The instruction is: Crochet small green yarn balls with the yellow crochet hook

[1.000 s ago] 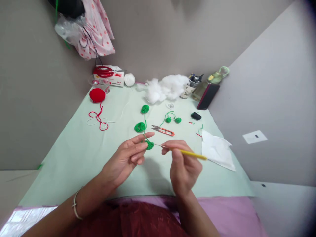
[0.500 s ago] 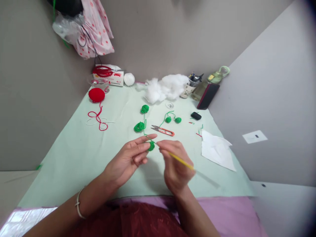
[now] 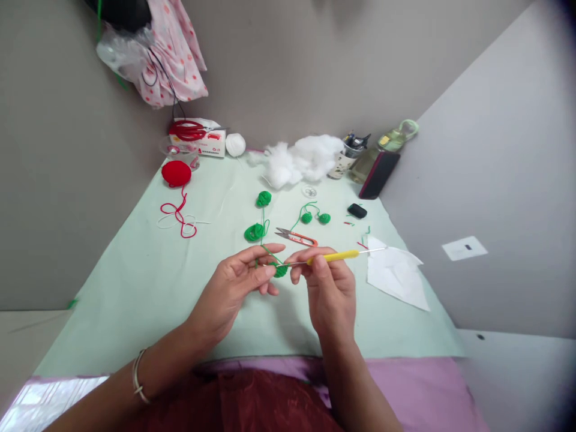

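Between the thumb and fingers of my left hand (image 3: 234, 282) is a small green crochet piece (image 3: 281, 270). Green yarn runs from it over my left index finger and up to a loose green yarn bundle (image 3: 254, 232). My right hand (image 3: 332, 288) is closed round the yellow grip of a crochet hook (image 3: 337, 257). The hook lies almost level, its metal tip at the green piece; whether it passes through a stitch I cannot tell. Just beyond my hands lie thread snips (image 3: 297, 237) with an orange handle.
Behind are a green yarn ball (image 3: 264, 198), two small green balls (image 3: 315, 218) and white stuffing (image 3: 303, 161). At left sits red yarn (image 3: 176, 173); at right, white paper (image 3: 393, 273), a black case (image 3: 357, 210), a phone (image 3: 380, 175) and a bottle (image 3: 391, 144).
My right hand has turned, swinging the hook from sloping down to the right to nearly level. The yarn now stretches from my left index finger to the hook. My left hand has shifted slightly.
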Motion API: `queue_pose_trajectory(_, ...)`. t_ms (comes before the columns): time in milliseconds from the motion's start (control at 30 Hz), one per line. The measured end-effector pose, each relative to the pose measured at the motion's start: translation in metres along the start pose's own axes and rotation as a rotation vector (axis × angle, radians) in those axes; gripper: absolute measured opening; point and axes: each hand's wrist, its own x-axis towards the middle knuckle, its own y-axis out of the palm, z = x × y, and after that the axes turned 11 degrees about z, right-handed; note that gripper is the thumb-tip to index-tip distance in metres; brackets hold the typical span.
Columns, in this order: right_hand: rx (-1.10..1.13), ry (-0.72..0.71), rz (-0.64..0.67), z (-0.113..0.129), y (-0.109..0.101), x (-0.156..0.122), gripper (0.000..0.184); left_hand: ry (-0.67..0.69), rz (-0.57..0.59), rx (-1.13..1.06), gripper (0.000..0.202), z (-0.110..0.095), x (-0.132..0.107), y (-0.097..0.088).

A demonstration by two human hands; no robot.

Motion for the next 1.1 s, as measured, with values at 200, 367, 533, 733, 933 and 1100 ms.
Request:
queue_pose_trajectory(200,-0.471,-0.166,0.044,0.009,0.003,-0.008,0.023,0.034,-0.061,0.085,0.025,0.000,-0.002,-0.001)
queue_pose_trajectory(367,-1.005,-0.514,0.131,-0.005,0.007,-0.016,0.028,0.084,-0.120,0.107,0.033,0.007,-0.004,0.003)
queue_pose_trajectory(533,-0.900,-0.479,0.016,-0.009,0.008,-0.016,0.029,-0.141,-0.003,-0.223,0.036,0.003,-0.002,0.000)
queue_pose_trajectory(733,-0.286,-0.175,-0.041,0.002,0.007,-0.005,0.021,-0.087,0.057,-0.236,0.034,-0.004,-0.001,-0.001)
queue_pose_trajectory(933,-0.618,-0.261,-0.004,-0.002,0.011,-0.010,0.025,-0.010,-0.035,-0.092,0.041,0.002,-0.002,0.009)
queue_pose_trajectory(1100,-0.839,-0.456,0.008,-0.004,0.009,-0.013,0.034,-0.143,0.049,-0.269,0.032,0.001,0.001,0.000)
